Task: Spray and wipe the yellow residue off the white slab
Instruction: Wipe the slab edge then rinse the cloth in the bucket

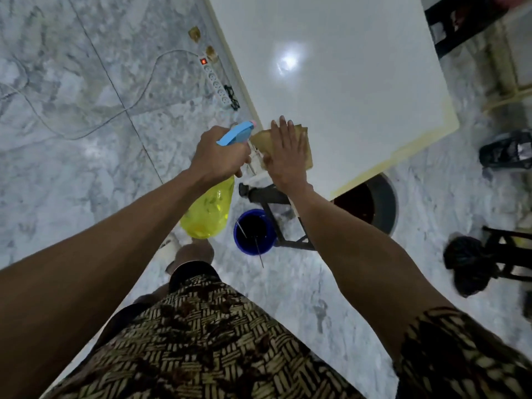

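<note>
A large glossy white slab (345, 82) lies tilted across the upper middle of the head view. Yellow residue (403, 152) runs along its near right edge and right corner. My left hand (218, 154) grips a spray bottle (210, 208) with a yellow body and a blue trigger head, held just off the slab's near left corner. My right hand (286, 152) lies flat, fingers spread, pressing a brownish cloth (306, 139) onto that corner of the slab.
A blue bucket (254, 231) and a dark stool frame (276, 203) stand under the slab's near corner. A white power strip (214, 79) with cable lies on the marble floor at left. Black bags (466, 266) and dark furniture sit at right.
</note>
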Demonstrator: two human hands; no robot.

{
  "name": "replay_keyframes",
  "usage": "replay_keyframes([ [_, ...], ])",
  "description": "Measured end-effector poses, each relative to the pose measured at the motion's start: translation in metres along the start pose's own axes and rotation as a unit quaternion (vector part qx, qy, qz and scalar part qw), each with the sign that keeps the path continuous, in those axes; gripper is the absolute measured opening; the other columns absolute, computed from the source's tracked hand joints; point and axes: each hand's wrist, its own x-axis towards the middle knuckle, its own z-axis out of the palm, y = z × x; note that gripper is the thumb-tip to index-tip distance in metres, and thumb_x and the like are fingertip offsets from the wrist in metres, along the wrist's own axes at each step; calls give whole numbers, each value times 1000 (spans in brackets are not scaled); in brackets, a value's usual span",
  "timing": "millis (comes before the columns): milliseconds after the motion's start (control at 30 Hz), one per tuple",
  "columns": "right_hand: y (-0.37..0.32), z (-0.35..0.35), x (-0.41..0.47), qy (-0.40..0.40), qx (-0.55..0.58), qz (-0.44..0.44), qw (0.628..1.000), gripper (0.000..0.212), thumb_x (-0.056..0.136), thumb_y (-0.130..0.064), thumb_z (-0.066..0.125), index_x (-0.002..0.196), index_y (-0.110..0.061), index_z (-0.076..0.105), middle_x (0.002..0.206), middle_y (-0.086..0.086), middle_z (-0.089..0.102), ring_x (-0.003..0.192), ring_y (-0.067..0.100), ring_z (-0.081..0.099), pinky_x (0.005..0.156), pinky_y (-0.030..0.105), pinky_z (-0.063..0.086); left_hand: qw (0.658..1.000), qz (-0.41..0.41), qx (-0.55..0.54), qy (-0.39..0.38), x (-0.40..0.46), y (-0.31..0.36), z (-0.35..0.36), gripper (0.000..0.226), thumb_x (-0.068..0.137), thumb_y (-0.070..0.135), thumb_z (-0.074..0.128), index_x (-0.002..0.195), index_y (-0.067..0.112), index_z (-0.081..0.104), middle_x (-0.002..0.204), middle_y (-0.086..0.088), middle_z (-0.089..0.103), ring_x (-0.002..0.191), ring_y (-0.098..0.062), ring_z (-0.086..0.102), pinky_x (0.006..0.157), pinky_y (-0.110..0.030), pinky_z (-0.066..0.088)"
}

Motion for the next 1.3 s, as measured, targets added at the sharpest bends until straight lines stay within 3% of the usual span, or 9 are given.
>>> replay_keyframes([
  [100,9,5,-36,-2,3,-9,1000,71,93,-32,50,156,-12,22,164,11,17,152,31,14,121,56,10,1000,-5,12,-13,-20,-7,23,20,67,25,52,65,12,67,82,-15,79,44,-15,64,50,-27,54],
  [233,21,11,-70,28,7,-22,999,69,94,-32,53,155,-11,27,162,12,23,150,32,19,120,57,13,999,-15,32,-8,-38,-16,52,30,65,25,54,75,3,72,83,-17,79,55,-26,67,65,-46,62],
  [533,51,27,-154,29,-3,-99,995,73,93,-21,56,156,-8,20,164,14,15,152,34,11,120,56,2,999,-10,48,13,-80,-27,113,32,76,20,55,87,-3,75,84,-22,78,51,-22,65,59,-33,57],
  [667,97,28,-216,-50,221,-25,974,70,96,-3,51,156,-9,14,164,12,15,151,30,14,122,51,16,999,4,44,18,-109,-25,146,36,85,7,53,112,11,77,91,-18,79,54,-20,64,56,-29,57],
  [800,129,-2,-272,-75,583,293,754,59,100,-19,53,145,-9,16,134,12,46,112,20,54,89,15,48,999,14,28,31,-137,-10,172,44,84,12,53,122,22,73,80,-10,74,71,-25,72,58,-32,58],
  [900,165,-21,-296,-76,738,423,520,47,97,-38,57,131,-8,45,111,13,61,91,23,63,81,32,55,999,39,23,17,-158,14,205,46,92,2,49,125,27,69,77,-7,70,77,-23,72,52,-25,54],
  [1000,188,-46,-313,-29,867,371,331,48,102,-47,40,104,-8,68,100,16,70,93,28,68,93,41,51,997,64,38,-12,-167,36,235,51,93,0,47,125,34,67,76,-8,70,75,-30,67,57,-31,55],
  [1100,204,-58,-321,43,922,305,233,57,104,-46,29,108,-8,71,114,15,69,107,31,65,106,45,44,994,85,53,-44,-169,58,260,47,96,2,48,124,35,66,75,-8,71,72,-29,65,62,-34,56],
  [1300,229,-91,-299,95,941,254,203,60,100,-55,36,136,-11,55,140,15,55,131,35,48,117,53,29,981,83,130,-121,-156,110,301,37,72,19,53,103,24,72,89,-28,75,65,-27,64,66,-36,55],
])
